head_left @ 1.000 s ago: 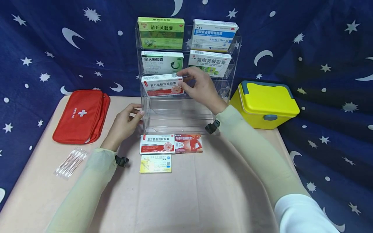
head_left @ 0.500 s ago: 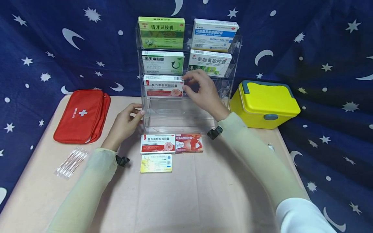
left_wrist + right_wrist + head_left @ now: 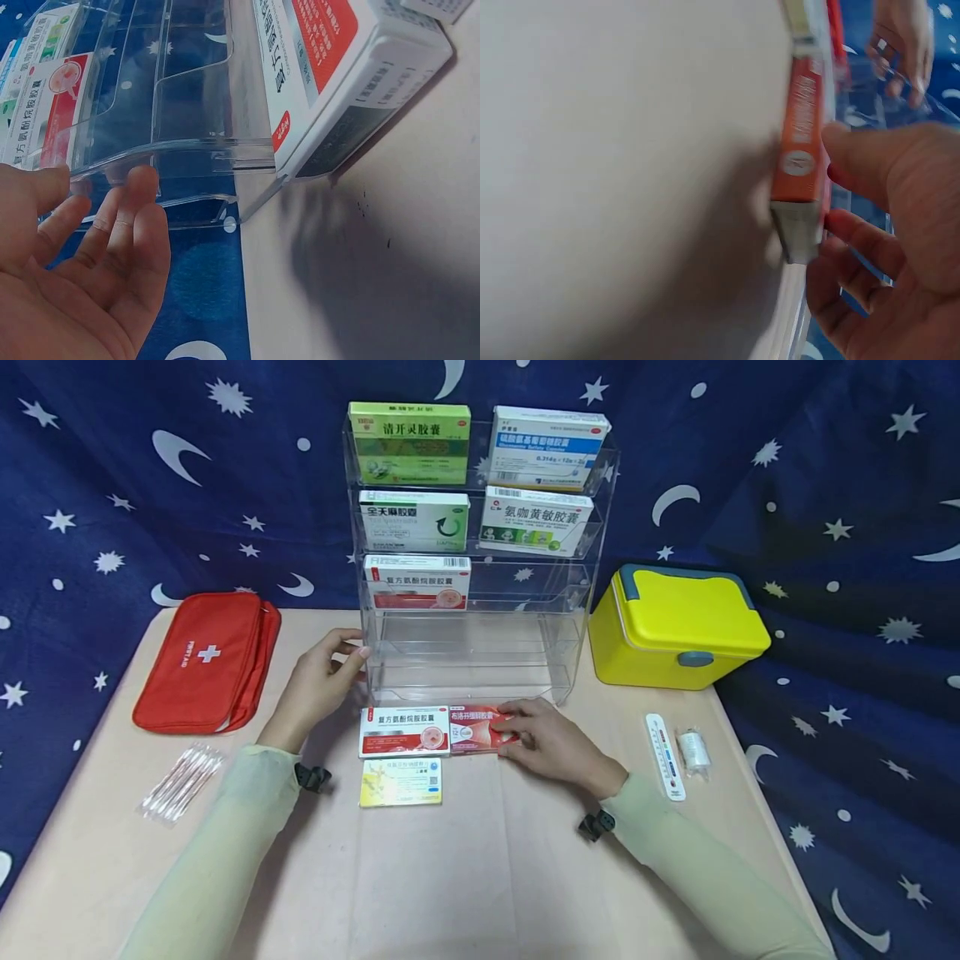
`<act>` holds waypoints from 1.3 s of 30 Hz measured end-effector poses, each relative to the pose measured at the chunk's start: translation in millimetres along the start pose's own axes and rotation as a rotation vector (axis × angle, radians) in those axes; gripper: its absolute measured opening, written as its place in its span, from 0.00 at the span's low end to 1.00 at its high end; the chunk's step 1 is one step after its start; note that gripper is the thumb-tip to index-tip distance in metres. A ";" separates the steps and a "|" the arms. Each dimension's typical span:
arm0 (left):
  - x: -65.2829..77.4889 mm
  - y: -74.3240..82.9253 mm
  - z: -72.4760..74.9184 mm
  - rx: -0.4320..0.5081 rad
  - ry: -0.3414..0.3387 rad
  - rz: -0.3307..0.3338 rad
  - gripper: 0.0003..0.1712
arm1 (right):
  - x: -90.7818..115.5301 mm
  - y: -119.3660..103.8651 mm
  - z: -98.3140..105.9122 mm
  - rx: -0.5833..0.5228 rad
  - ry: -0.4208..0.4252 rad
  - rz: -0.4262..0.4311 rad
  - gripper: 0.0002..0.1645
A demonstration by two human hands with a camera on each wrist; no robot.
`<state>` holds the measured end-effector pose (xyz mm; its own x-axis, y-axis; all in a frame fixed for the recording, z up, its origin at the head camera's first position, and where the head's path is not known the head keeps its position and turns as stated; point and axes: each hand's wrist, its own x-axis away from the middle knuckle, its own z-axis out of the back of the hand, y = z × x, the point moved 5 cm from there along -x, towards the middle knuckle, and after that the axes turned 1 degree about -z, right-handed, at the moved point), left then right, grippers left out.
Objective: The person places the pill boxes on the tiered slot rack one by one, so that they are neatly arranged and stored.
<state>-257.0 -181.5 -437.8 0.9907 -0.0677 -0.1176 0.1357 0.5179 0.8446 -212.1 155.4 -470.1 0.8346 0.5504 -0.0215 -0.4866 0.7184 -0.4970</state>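
My left hand point(image 3: 324, 681) rests its fingertips against the left side of a clear acrylic rack point(image 3: 468, 652); in the left wrist view the fingers point(image 3: 142, 217) are loosely bent. My right hand point(image 3: 557, 743) lies over the right end of a red ibuprofen capsule box point(image 3: 471, 729), its fingers touching the box, which lies flat on the table. The right wrist view is blurred there, with the thumb beside the box point(image 3: 799, 150). Left of it lies a red-and-white medicine box point(image 3: 403, 731), and below that a yellow-and-white one point(image 3: 401, 782).
The rack's upper tiers hold several medicine boxes, among them a green one point(image 3: 410, 447) and a red-and-white one point(image 3: 417, 583). A red first-aid pouch point(image 3: 202, 660) and cotton swabs point(image 3: 180, 781) lie left. Right are a yellow case point(image 3: 682, 627), a thermometer point(image 3: 665, 756) and a wrapped roll point(image 3: 693, 752).
My right hand has let go of the red-and-white box, now standing level on the rack's third tier, and has come down to the red box on the table. My left hand has stayed put.
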 end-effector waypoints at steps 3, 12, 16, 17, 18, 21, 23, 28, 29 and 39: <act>0.1 0.4 -0.4 -0.005 0.003 -0.002 0.26 | 12.1 1.3 -7.7 0.039 -0.012 0.050 0.22; 2.3 -1.1 0.0 -0.014 0.008 0.005 0.26 | 31.9 5.8 -5.9 -0.083 0.052 -0.023 0.19; 2.2 -1.9 0.2 -0.006 0.009 0.000 0.26 | 32.2 21.4 -3.0 -0.247 0.171 -0.163 0.20; 1.9 -2.1 0.0 -0.003 0.008 -0.003 0.26 | 32.1 25.3 -2.9 -0.277 0.188 -0.202 0.20; 1.6 -1.8 -0.2 0.003 0.008 -0.006 0.26 | 31.9 28.3 -3.0 -0.306 0.199 -0.235 0.21; 1.4 -0.6 -0.7 0.016 0.004 -0.012 0.25 | 30.5 32.8 -5.4 -0.341 0.173 -0.297 0.25; 1.2 0.0 -0.9 0.023 0.000 -0.016 0.25 | 29.4 33.1 -7.3 -0.342 0.145 -0.304 0.28; 1.5 -0.5 -0.3 0.024 -0.003 -0.009 0.26 | 26.0 31.4 -11.0 -0.327 0.105 -0.270 0.31; 1.7 -0.6 -0.2 0.022 -0.004 -0.006 0.26 | 25.7 31.2 -11.4 -0.324 0.102 -0.263 0.31; 1.5 0.5 -1.8 0.025 -0.009 0.001 0.26 | 31.0 33.9 -2.4 -0.317 0.236 -0.240 0.31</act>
<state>-255.4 -179.8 -438.5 0.9908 -0.0749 -0.1125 0.1349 0.4961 0.8578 -202.1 195.8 -489.8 0.9679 0.2458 -0.0520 -0.1999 0.6277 -0.7523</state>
